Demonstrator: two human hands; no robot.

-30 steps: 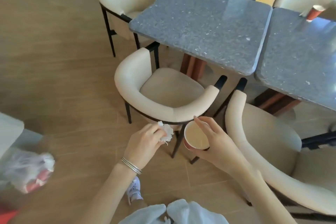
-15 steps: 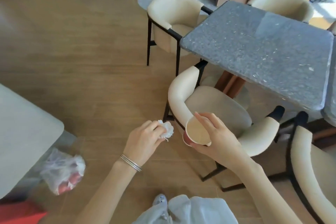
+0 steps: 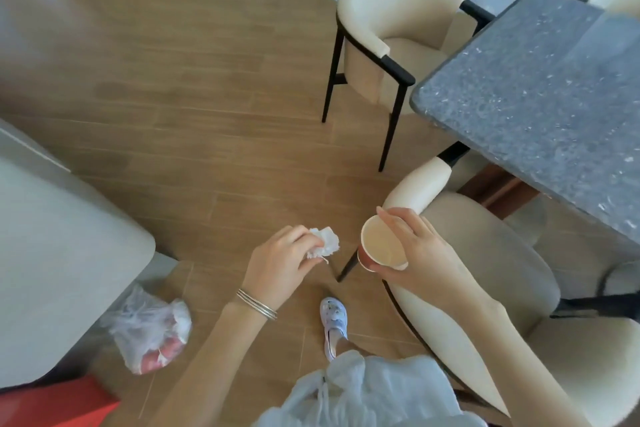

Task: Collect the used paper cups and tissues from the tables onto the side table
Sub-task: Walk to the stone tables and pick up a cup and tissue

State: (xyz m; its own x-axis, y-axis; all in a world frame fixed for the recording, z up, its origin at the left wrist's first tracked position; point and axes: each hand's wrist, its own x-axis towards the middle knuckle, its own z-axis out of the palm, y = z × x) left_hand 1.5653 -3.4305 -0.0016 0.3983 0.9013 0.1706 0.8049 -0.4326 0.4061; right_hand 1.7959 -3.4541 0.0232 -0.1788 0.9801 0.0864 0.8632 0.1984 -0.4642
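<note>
Cup [image 3: 382, 246], tissue [image 3: 323, 243] seemingly nearer the side table [image 3: 52, 253]

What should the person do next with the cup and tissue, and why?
Probably turn left and set both on the pale side table. The left hand pinches the crumpled tissue and the right hand holds the paper cup, both over the floor, so neither is delivered.

One paper cup [image 3: 381, 243], one tissue [image 3: 327, 241], one plastic bag [image 3: 145, 333], one shoe [image 3: 334, 322] — two hands: left hand [image 3: 277, 263], right hand [image 3: 426, 253].
</note>
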